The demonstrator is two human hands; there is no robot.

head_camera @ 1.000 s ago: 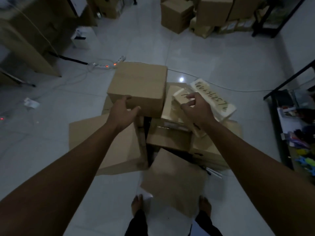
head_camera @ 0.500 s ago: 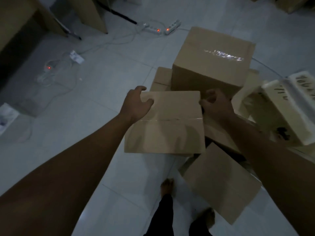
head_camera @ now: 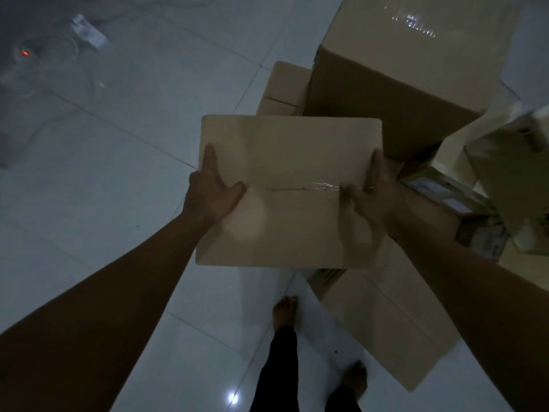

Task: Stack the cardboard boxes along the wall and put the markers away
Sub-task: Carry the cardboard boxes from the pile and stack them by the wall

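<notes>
Both hands hold a flat cardboard box above the floor.

The left hand point(head_camera: 212, 193) grips the box point(head_camera: 289, 191) at its left edge, thumb lying on top beside the taped seam; the right hand point(head_camera: 372, 197) grips the right edge the same way. The box faces up, long axis running left to right, seam along it. Behind it, to the right, stands a big box point(head_camera: 401, 75) among a pile of other boxes point(head_camera: 386, 328). White floor tiles point(head_camera: 104, 188) lie below, with bare feet point(head_camera: 285, 312).

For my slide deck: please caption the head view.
Both hands, left hand and right hand, hold a taped cardboard box above the tiled floor.
</notes>
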